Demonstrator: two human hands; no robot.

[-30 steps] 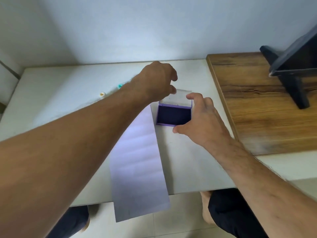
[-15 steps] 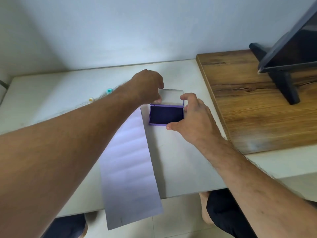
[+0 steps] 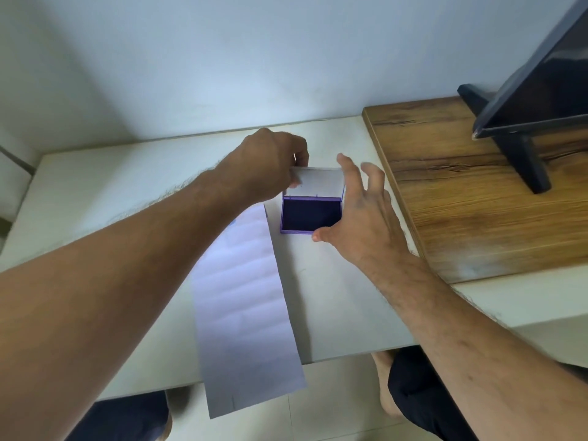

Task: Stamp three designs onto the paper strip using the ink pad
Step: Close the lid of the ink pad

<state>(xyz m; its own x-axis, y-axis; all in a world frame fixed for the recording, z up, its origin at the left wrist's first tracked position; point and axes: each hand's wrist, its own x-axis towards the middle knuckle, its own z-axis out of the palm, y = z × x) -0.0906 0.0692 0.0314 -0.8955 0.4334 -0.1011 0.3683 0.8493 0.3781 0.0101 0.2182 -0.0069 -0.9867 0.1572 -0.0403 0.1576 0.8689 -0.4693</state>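
Note:
The purple ink pad (image 3: 310, 214) lies open on the white table (image 3: 95, 192), its dark pad facing up and its clear lid (image 3: 319, 183) folded back behind it. My left hand (image 3: 270, 163) pinches the lid's left edge. My right hand (image 3: 362, 214) is at the pad's right side with fingers spread and blurred, its thumb by the front right corner. The long pale paper strip (image 3: 241, 297) lies just left of the pad and hangs over the table's front edge. My left arm covers the strip's far end. No stamp shows.
A raised wooden board (image 3: 477, 211) borders the table on the right, carrying a black screen on a stand (image 3: 528, 154). The wall runs close behind. My knees and a bare foot (image 3: 386, 386) show below the front edge.
My right hand has spread its fingers away from the ink pad's side, where it was gripping before. My left hand stays at the lid, which is now fully folded back.

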